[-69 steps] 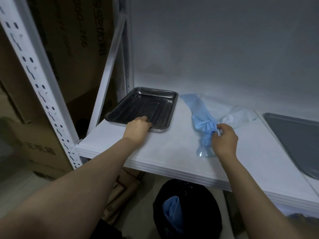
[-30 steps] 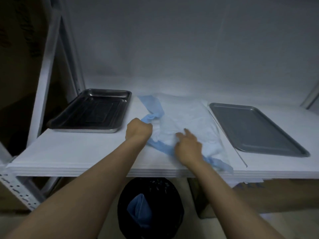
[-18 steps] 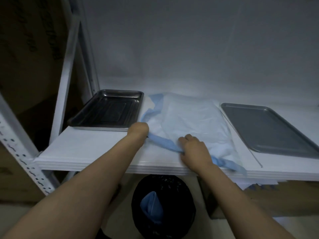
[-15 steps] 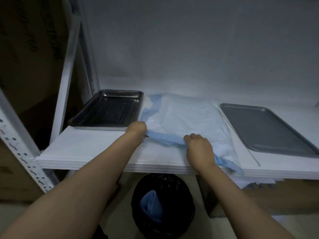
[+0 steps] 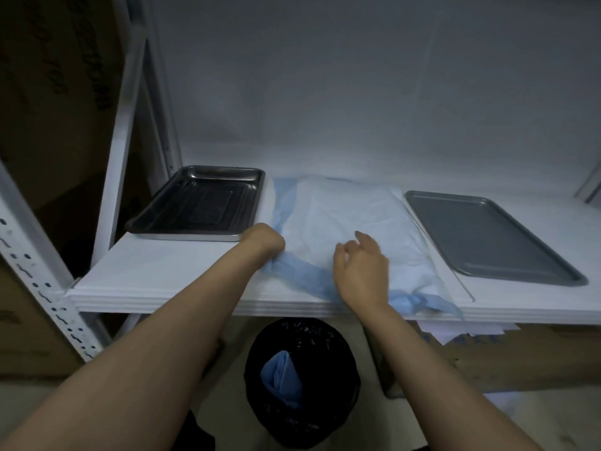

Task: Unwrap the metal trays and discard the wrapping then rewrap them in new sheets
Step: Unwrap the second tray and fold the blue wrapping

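**Q:** How are the hands set?

**A:** The left hand [image 5: 265, 242] is curled into a fist at the near left corner of the sheet [image 5: 351, 216], where the blue border is gripped. The right hand [image 5: 361, 265] is held over the sheet's near middle, with fingers loose and slightly spread. Nothing is held in it, and contact with the sheet cannot be confirmed.

**Q:** Where is the sheet located?

**A:** It is spread, rumpled, on the white shelf [image 5: 162, 275] between two bare trays. The deep metal tray [image 5: 201, 203] is placed just beside its left edge. The flat grey tray [image 5: 487, 236] is placed just beside its right edge.

**Q:** What is found below?

**A:** A black bin [image 5: 302, 385] is positioned under the shelf, and blue wrapping [image 5: 279, 375] is seen inside it.
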